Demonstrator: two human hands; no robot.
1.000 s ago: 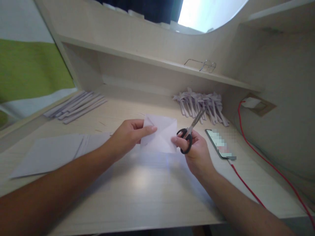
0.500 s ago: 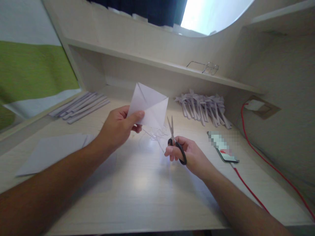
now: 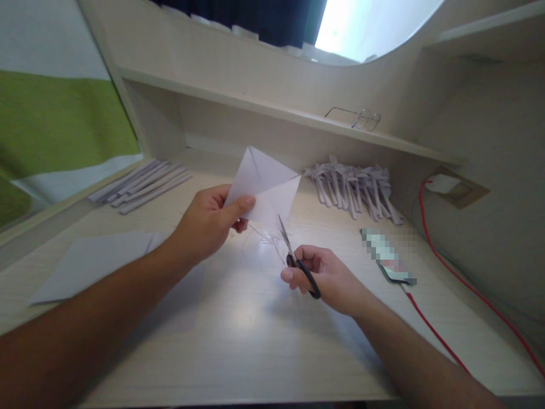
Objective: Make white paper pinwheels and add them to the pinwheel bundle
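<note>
A square sheet of white paper [image 3: 270, 182] with diagonal crease lines is pinched at its lower left in my left hand [image 3: 217, 218], thumb on the front face. My right hand [image 3: 321, 275] has its fingers in the black handles of a pair of scissors [image 3: 287, 244]. The scissor blades point up and overlap the paper's lower right corner in this view; whether they grip the sheet I cannot tell. Thin paper strips [image 3: 270, 237] lie in a loose pile on the desk [image 3: 238, 352] behind and between my hands.
Rolled paper sticks [image 3: 145, 182] lie at the left, with white paper sheets [image 3: 93, 261] nearer me. Paper pinwheels [image 3: 351, 182] are bunched at the back right. A phone [image 3: 387, 255] with a red cable [image 3: 438, 332] lies at the right; eyeglasses [image 3: 366, 118] rest on the shelf [image 3: 272, 111].
The scissors have come down and left, from beside the paper to over its lower right corner, and their blades are closer together. The paper appears slightly further right.
</note>
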